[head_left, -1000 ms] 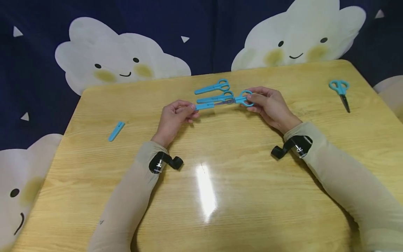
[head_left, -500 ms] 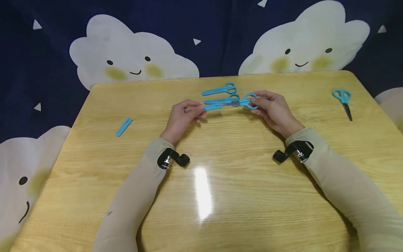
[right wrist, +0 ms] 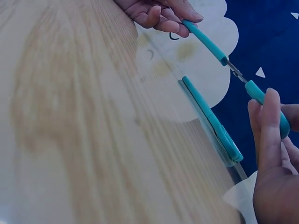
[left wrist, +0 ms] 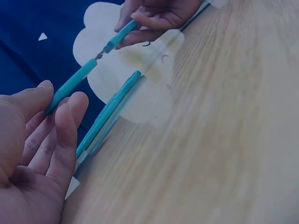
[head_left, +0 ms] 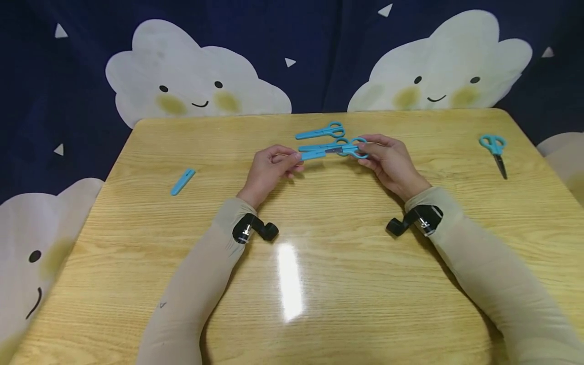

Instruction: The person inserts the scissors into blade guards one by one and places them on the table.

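- The left hand pinches a blue scissor cover by its far end, which leaves the open end free.
- The right hand grips the blue-handled scissors by the finger rings, probably to keep fingers away from the blades.
- Both are up off the table, in one straight line, so the blades fit the cover's mouth; the blade tips are hidden inside it.
- Just behind lie two covered scissors, the back pair and the front pair, side by side, maybe to keep them tidy.
- A loose cover lies well off to the left, and bare scissors far to the right, perhaps to leave the middle for working.
- Less blade shows between cover and handles than a second ago. The loose cover and bare scissors lie where they were.
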Motion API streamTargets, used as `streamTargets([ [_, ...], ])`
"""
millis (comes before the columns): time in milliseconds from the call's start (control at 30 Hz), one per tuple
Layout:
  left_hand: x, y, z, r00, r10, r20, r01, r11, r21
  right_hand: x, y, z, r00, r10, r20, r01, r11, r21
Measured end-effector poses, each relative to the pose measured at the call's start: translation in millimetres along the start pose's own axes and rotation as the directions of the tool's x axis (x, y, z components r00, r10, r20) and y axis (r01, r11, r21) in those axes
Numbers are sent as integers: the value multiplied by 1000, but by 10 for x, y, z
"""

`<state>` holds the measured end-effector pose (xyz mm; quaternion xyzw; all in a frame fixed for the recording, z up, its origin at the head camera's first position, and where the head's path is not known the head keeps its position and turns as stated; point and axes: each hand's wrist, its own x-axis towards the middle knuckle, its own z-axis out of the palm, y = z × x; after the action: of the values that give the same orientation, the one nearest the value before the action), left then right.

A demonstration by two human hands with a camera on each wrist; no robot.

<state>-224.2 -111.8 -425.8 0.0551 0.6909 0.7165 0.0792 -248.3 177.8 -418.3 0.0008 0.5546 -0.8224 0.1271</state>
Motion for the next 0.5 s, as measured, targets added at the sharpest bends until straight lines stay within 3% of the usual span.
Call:
streamTargets([
  [500, 2, 0, 20, 1000, 3, -11, -3, 1000, 7, 10, 27, 121, 1000, 12, -9, -12, 1000, -6],
])
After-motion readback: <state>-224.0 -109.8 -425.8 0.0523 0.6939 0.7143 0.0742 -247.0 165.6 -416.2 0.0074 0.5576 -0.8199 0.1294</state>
